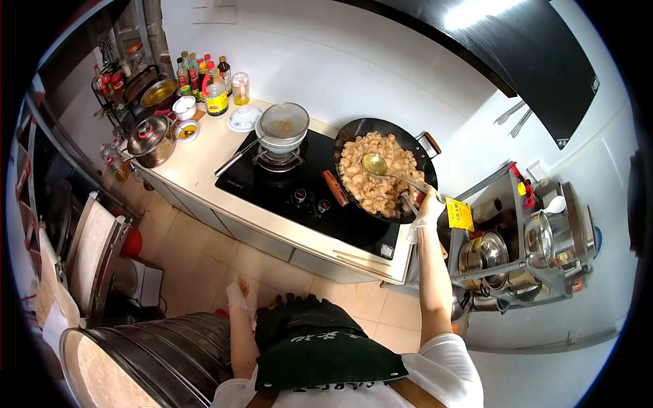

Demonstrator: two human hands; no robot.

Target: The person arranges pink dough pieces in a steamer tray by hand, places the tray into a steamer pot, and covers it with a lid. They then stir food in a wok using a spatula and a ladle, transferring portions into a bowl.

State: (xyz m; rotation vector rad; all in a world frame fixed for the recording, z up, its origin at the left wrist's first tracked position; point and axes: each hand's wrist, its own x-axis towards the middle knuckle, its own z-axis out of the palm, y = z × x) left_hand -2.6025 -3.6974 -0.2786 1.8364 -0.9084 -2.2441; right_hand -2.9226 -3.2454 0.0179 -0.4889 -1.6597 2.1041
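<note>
My right hand point(428, 209), in a clear plastic glove, is closed around the handle of a metal ladle point(406, 181). The ladle's bowl, with yellowish liquid in it, is over browned chunks of food point(371, 197) that fill much of a black wok point(352, 129). Beside that hand, a second metal utensil point(409, 201) rests at the wok's right edge; its handle is partly hidden. My left hand point(237, 292), also gloved, hangs low by my apron point(326, 353), away from the counter. Its fingers look loosely extended, with nothing visible in them.
On the black hob point(258, 182), a strainer point(286, 112) sits over a bowl at the left burner. Sauce bottles point(216, 95), a lidded pot point(151, 139) and small bowls stand farther left. A rack with pans point(483, 255) is at right. Stacked round trays point(149, 360) are at lower left.
</note>
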